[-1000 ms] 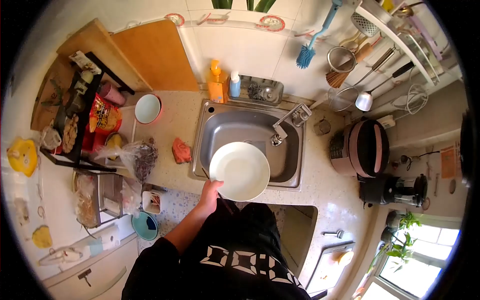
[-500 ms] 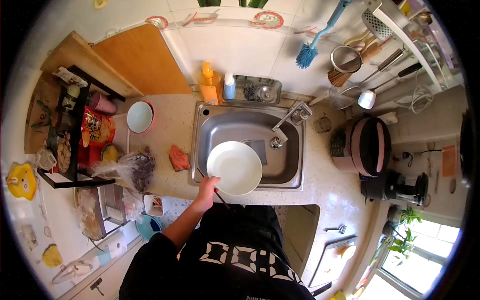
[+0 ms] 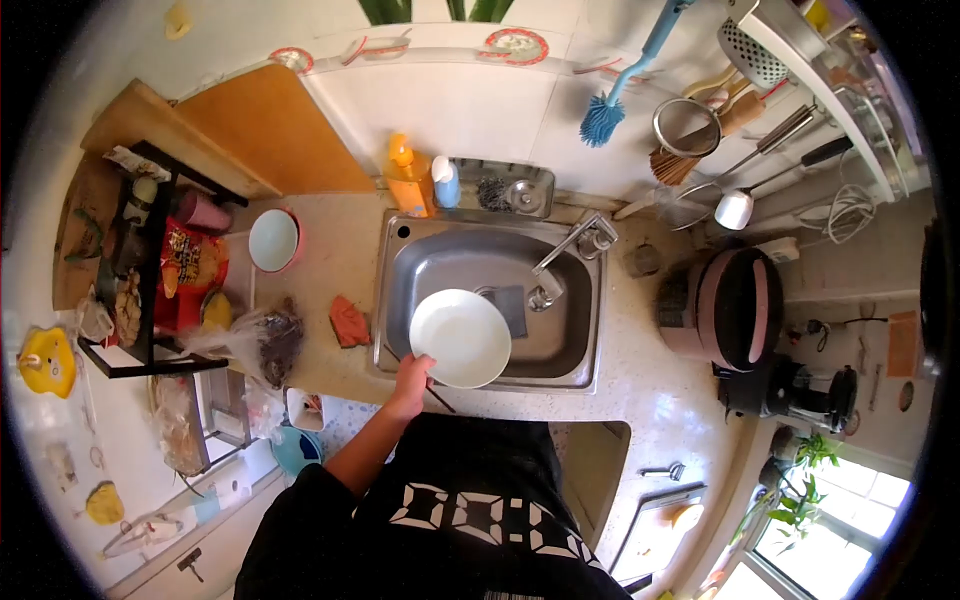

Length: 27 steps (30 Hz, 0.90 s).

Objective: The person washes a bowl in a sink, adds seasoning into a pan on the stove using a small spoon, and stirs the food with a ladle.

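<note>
1. Head view, hands: your left hand (image 3: 411, 385) closes on the near-left rim of the white bowl (image 3: 462, 337); a thin dark stick (image 3: 440, 399) slants past it, seemingly gripped too. Your right hand is out of view; I cannot tell its state.
2. Head view, relation: the bowl, round with no long axis, lies forward and right of your left hand, over the sink's (image 3: 560, 386) front-left part.
3. Head view, room: the basin opens rightward, the faucet (image 3: 570, 243) at its back-right; the desk's (image 3: 630, 370) front edge runs just nearer you.
</note>
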Tool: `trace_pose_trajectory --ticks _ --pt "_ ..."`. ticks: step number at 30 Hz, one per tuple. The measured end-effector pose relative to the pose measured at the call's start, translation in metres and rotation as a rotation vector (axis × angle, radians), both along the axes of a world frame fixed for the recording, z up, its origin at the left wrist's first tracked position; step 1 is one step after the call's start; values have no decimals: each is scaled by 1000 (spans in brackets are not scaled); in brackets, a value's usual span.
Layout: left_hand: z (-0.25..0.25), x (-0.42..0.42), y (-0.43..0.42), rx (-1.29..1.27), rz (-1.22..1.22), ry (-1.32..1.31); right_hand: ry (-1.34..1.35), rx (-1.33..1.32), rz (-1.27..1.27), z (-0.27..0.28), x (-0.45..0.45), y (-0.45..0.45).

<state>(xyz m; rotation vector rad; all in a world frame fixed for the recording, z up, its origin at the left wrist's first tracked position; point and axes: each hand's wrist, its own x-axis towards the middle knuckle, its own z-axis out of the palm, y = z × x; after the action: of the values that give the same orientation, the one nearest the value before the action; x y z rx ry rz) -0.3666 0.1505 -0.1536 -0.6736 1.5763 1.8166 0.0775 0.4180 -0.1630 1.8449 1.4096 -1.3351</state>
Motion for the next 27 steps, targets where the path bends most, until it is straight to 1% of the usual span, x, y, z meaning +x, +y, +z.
trace_pose_trajectory --ticks 2,3,4,5,6,7,8,9,11,12,13,14,15,16,17,18,19,21,24,26,27 --pt "-8 -4 7 8 -32 12 76 101 131 -2 -17 24" --pt "-12 -4 11 10 -49 13 200 223 238 2 -40 37" --pt "-17 -6 18 7 -55 2 537 558 501 7 -93 52" --pt "-21 -6 24 3 -56 -12 786 662 523 -5 -145 68" --pt "-27 -5 29 -4 -56 -26 520 387 537 27 -209 80" --pt "-36 -6 35 -9 -83 -46 606 389 588 2 -251 92" --pt "-48 -9 41 -17 -110 -68 702 452 712 4 -306 99" --pt "-55 -6 47 -27 -134 -97 685 464 747 -3 -354 104" --pt "-58 -5 64 41 -94 -90 662 563 831 -19 -435 116" --pt "-60 -4 73 74 -72 -85 630 659 848 -41 -467 126" --pt "-70 -4 80 51 -80 -123 615 645 822 -40 -496 131" --pt "-86 -3 85 28 -89 -162 546 722 884 -56 -518 137" --pt "-95 -4 89 7 -100 -201 541 649 825 -70 -536 143" --pt "-93 -6 96 11 -95 -210 534 634 768 -75 -549 141" --pt "-89 -7 102 18 -93 -219 501 537 798 -78 -557 143" --pt "-87 -6 107 26 -91 -233 484 487 838 -68 -555 144" --pt "-97 -5 109 47 -104 -252 469 437 878 -57 -555 144" --pt "-98 -8 120 27 -92 -247 488 446 978 -34 -550 145" --pt "-98 -13 132 27 -83 -216 711 492 965 -31 -508 133" --pt "-94 -14 141 25 -59 -192 843 902 1220 -67 -468 115" --pt "-92 -15 143 25 -41 -185 763 897 1420 -65 -449 103"
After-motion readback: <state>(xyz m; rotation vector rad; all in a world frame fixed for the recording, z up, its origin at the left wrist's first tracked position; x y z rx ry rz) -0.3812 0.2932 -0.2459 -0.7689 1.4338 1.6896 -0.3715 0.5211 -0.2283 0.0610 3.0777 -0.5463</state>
